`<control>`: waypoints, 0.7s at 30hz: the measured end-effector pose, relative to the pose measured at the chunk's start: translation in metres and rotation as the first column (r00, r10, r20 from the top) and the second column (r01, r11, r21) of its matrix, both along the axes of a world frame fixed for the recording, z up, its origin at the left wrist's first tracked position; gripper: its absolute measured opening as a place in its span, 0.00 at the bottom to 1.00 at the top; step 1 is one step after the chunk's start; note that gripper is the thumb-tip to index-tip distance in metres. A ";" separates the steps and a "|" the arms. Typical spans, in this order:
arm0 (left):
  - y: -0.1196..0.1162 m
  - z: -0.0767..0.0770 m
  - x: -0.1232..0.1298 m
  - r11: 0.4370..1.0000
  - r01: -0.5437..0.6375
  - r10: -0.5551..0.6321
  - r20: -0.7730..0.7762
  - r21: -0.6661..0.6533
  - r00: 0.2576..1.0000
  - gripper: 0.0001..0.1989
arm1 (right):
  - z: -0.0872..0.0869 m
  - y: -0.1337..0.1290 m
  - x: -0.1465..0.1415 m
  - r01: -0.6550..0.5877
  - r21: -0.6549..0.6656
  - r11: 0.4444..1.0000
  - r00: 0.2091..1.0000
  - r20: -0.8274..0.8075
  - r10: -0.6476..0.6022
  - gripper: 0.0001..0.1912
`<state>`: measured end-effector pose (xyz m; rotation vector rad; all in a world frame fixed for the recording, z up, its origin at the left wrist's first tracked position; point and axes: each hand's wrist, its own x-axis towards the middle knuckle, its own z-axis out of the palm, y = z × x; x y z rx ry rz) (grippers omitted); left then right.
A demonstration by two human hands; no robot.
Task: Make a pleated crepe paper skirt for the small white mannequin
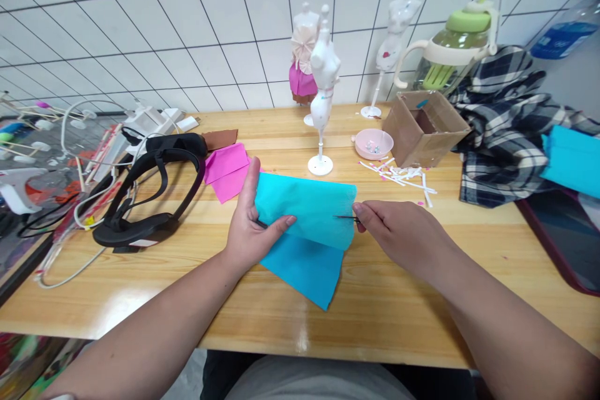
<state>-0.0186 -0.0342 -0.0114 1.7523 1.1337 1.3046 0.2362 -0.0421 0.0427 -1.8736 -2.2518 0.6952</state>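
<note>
A strip of bright blue crepe paper point(304, 203) is pinched in my left hand point(248, 228), thumb in front and fingers behind. A small dark object shows at the base of that thumb; I cannot make out what it is. My right hand point(394, 231) is closed on what look like small scissors point(344, 217), their thin dark blades lying over the paper's right part. Most of the scissors' handle is hidden by the fingers. Below the strip, a darker blue paper piece point(309, 269) angles down toward the table.
White dress-form mannequins point(323, 65) stand behind the paper. To the right are a pink dish point(374, 144), white paper scraps point(403, 176), a cardboard box point(424, 137) and plaid cloth point(501, 94). A black headset point(154, 200) and pink paper point(228, 169) lie left.
</note>
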 end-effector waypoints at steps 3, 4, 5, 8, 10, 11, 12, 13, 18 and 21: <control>-0.002 0.001 0.002 1.000 0.013 -0.013 0.026 -0.021 1.000 0.54 | 0.000 0.000 -0.001 0.000 0.002 1.000 1.000 0.001 0.000 0.28; -0.002 0.001 0.002 1.000 0.017 -0.017 0.031 -0.017 0.999 0.54 | 0.000 -0.001 -0.001 -0.001 0.003 1.000 1.000 0.001 0.000 0.28; -0.002 0.001 0.002 1.000 0.021 -0.021 0.032 -0.008 0.999 0.54 | 0.000 -0.001 -0.001 -0.003 0.004 1.000 1.000 0.000 0.003 0.28; 0.000 0.000 0.001 0.999 0.024 -0.025 0.024 0.026 0.999 0.54 | -0.001 -0.001 -0.001 -0.007 0.004 1.000 1.000 -0.001 0.007 0.28; 0.002 -0.002 0.000 0.999 0.014 -0.015 0.022 0.038 1.000 0.54 | -0.001 -0.002 -0.001 -0.004 0.002 1.000 1.000 -0.001 0.004 0.28; 0.003 -0.002 -0.001 0.999 0.009 -0.010 0.021 0.042 1.000 0.54 | -0.001 -0.002 -0.001 -0.002 0.003 1.000 1.000 -0.001 0.002 0.28; 0.003 -0.003 -0.001 0.999 0.005 -0.006 0.022 0.046 1.000 0.54 | -0.001 -0.002 -0.001 -0.003 0.005 1.000 1.000 0.001 0.003 0.28; 0.003 -0.003 -0.001 0.999 0.002 -0.003 0.022 0.049 1.000 0.54 | -0.001 -0.002 -0.001 -0.003 0.007 1.000 1.000 0.004 0.003 0.28; 0.001 -0.002 0.000 1.000 0.011 -0.012 0.023 0.028 1.000 0.54 | -0.002 -0.001 0.000 -0.008 0.008 1.000 1.000 0.025 0.008 0.28; -0.001 0.000 0.002 1.000 0.019 -0.018 0.042 -0.014 0.999 0.53 | -0.002 -0.001 0.000 -0.004 0.008 1.000 1.000 0.020 0.004 0.28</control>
